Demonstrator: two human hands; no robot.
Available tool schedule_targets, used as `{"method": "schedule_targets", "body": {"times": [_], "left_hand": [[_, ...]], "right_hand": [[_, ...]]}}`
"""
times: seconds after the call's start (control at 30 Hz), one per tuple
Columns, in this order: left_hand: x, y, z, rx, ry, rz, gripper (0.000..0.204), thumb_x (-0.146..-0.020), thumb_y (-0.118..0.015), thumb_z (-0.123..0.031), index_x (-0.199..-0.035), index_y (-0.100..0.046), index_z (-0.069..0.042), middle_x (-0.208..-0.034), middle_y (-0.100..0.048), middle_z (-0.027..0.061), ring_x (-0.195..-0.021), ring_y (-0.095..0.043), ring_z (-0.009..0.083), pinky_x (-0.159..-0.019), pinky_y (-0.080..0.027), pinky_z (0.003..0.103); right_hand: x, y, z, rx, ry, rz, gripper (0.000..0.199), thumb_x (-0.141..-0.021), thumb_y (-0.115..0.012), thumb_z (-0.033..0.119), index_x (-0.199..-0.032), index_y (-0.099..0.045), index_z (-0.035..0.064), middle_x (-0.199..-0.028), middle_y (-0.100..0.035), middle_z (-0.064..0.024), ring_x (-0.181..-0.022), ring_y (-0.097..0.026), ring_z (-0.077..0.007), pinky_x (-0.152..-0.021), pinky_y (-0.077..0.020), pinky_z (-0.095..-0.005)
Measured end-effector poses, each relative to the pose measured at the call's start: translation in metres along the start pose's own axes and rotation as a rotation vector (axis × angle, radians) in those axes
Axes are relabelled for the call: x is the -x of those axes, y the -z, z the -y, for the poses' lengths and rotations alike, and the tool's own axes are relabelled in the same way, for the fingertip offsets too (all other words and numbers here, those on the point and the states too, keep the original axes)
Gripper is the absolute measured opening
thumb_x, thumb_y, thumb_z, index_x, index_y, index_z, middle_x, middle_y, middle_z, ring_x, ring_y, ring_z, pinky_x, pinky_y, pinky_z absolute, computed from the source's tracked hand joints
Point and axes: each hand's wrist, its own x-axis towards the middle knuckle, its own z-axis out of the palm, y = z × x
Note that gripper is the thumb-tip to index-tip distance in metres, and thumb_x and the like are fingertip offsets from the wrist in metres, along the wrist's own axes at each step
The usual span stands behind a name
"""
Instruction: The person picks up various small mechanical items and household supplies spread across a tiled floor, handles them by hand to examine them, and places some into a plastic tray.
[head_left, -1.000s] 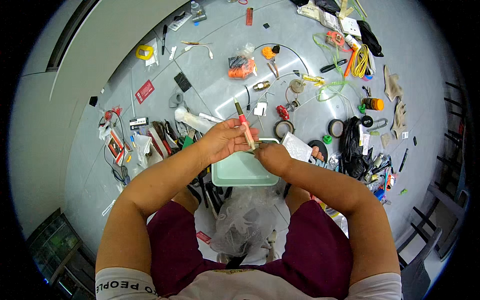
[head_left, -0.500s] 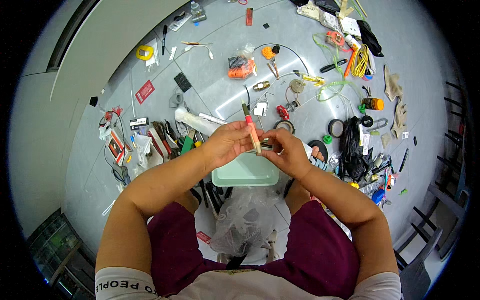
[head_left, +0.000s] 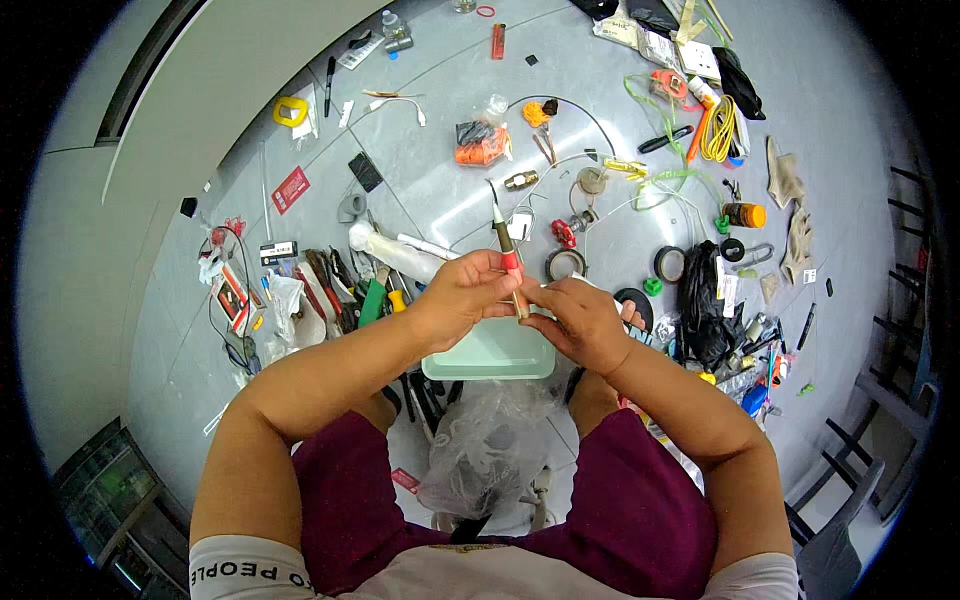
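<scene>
The red-banded pen-like tool (head_left: 507, 256) is now standing closer to upright than a second ago, its pointed tip aiming farther away and slightly left. The left hand (head_left: 465, 296) is gripping it a little farther from the body than before. The right hand (head_left: 580, 322) is closing in from the right, its fingers now meeting the tool's lower end above the pale green tray (head_left: 490, 355).

Left hand (head_left: 462, 297) and right hand (head_left: 583, 322) meet, fingers curled, forearms converging.
</scene>
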Motion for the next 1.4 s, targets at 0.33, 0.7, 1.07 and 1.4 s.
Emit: {"method": "schedule_targets", "body": {"times": [0.33,0.7,1.07,1.4], "left_hand": [[0.014,0.002,0.019,0.174,0.109,0.01,0.026,-0.091,-0.054,-0.013,-0.115,-0.051,-0.005,-0.109,-0.056,0.0048,-0.104,-0.054,0.0179,-0.095,-0.041,0.036],[-0.052,0.043,0.018,-1.779,-0.47,-0.088,0.022,-0.087,-0.052,-0.021,-0.095,-0.065,-0.005,-0.127,-0.052,0.009,-0.119,-0.042,0.0291,-0.093,-0.036,0.041],[-0.077,0.05,0.029,-2.121,-0.281,-0.037,0.028,-0.084,-0.053,-0.02,-0.105,-0.063,-0.005,-0.136,-0.044,0.0085,-0.123,-0.036,0.0272,-0.096,-0.03,0.044],[-0.077,0.049,0.025,-2.101,-0.296,-0.019,0.028,-0.082,-0.05,-0.018,-0.103,-0.062,-0.004,-0.136,-0.044,0.0099,-0.119,-0.04,0.0251,-0.095,-0.029,0.041]], "right_hand": [[-0.009,-0.003,0.003,0.128,0.07,0.024,0.042,-0.073,-0.066,0.018,-0.114,-0.056,0.014,-0.072,-0.049,-0.0021,-0.059,-0.054,-0.0186,-0.047,-0.044,-0.0307],[-0.016,-0.024,-0.055,-0.142,-0.444,-0.199,0.023,-0.075,-0.066,0.008,-0.098,-0.066,0.0055,-0.087,-0.064,-0.0141,-0.071,-0.063,-0.0279,-0.063,-0.0519,-0.0328],[-0.015,-0.04,-0.074,-0.059,-0.339,-0.022,0.024,-0.077,-0.066,0.01,-0.101,-0.064,0.0065,-0.08,-0.063,-0.017,-0.071,-0.062,-0.0333,-0.066,-0.0515,-0.0382],[-0.023,-0.043,-0.074,0.056,-0.244,0.036,0.022,-0.077,-0.064,0.012,-0.097,-0.062,0.0041,-0.074,-0.061,-0.0157,-0.064,-0.061,-0.0321,-0.057,-0.0503,-0.0387]]}}
